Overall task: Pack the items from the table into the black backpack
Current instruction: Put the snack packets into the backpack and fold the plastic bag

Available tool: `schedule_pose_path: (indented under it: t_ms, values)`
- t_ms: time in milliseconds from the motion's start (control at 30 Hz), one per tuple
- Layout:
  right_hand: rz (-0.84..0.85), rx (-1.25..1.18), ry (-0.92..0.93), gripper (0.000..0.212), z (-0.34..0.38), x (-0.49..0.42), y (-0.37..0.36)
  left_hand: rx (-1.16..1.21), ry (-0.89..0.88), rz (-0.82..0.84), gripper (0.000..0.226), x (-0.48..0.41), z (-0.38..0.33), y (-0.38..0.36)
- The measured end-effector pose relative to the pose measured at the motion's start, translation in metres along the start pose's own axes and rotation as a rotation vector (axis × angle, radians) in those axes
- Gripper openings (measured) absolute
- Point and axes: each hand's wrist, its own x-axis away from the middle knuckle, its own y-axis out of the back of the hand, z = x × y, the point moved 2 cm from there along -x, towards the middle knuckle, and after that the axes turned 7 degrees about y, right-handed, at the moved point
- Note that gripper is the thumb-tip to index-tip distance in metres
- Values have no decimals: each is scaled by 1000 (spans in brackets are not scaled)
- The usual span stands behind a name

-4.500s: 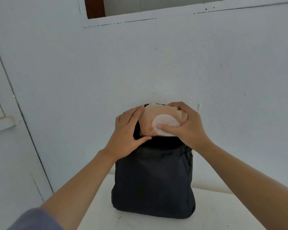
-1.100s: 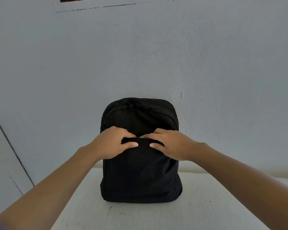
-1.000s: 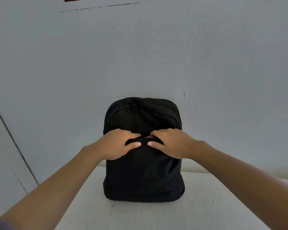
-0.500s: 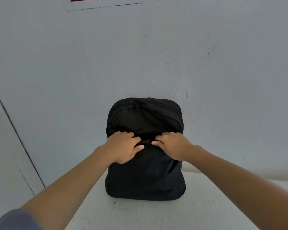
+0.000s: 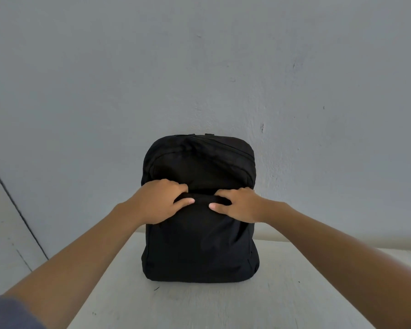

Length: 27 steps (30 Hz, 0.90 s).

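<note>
Left hand (image 5: pixel 159 200) and right hand (image 5: pixel 240 204) are gripping the black backpack's (image 5: pixel 199 245) front-pocket lip, fingers (image 5: pixel 173 186) curled over it, pack standing on the worktop (image 5: pixel 223 305) beneath them. Probably closing up; zipping needs one hand steadying.

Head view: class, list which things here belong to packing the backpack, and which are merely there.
Part of the job: black backpack, standing upright; left hand and right hand, both gripping the fabric edge across its front.
Merely there: white table under it; grey wall behind; grey sleeve.
</note>
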Motion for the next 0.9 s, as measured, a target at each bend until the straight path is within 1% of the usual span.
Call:
schedule_pose_path:
  t_ms: [100, 167, 267, 367, 433, 467, 500, 567, 600, 633, 667, 700, 733, 767, 800, 833, 867, 900]
  values:
    - [-107, -43, 54, 51, -3, -1, -6, 2, -89, -214, 36, 11, 11, 4]
    - [-203, -96, 102, 42, -3, 0, -9, -61, -138, -296, 33, 19, 15, 3]
    - [-271, -88, 92, 36, 1, 0, -9, -121, -130, -290, 27, 25, 18, -6]
    - [-210, 24, 43, 35, 9, -4, -5, -112, -61, -204, 30, 19, 18, -13]
    - [-166, 69, 22, 31, 14, -7, -2, -62, -52, -191, 29, 13, 20, -11]
    - [-171, 77, 26, 27, 16, -7, -1, -7, -63, -187, 27, 11, 22, -9]
    - [-201, 79, 44, 21, 18, -6, -1, 98, -77, -179, 23, 10, 24, -7]
    - [-332, 94, 108, 16, 21, 2, -3, 426, -58, -222, 14, 17, 29, -4]
    - [-415, 119, 159, 18, 23, 6, -5, 581, -34, -302, 13, 24, 33, -3]
    - [-491, 165, 216, 21, 25, 10, -7, 676, -9, -438, 16, 31, 37, -3]
    - [-560, 212, 270, 26, 27, 12, -11, 703, 48, -586, 18, 38, 40, -4]
    - [-626, 235, 317, 31, 32, 13, -14, 727, 149, -693, 18, 45, 44, -8]
    - [-680, 224, 360, 35, 39, 11, -17, 779, 283, -721, 17, 49, 50, -15]
    - [-710, 183, 398, 36, 48, 9, -18, 871, 422, -658, 19, 51, 52, -22]
    - [-721, 127, 428, 34, 58, 5, -19, 957, 532, -528, 25, 53, 53, -30]
    - [-713, 69, 444, 30, 69, 0, -19, 1004, 582, -397, 32, 54, 52, -38]
    - [-687, 18, 446, 29, 79, -4, -19, 1011, 579, -323, 34, 55, 48, -46]
    - [-648, -19, 439, 31, 90, -11, -19, 999, 555, -309, 32, 57, 48, -50]
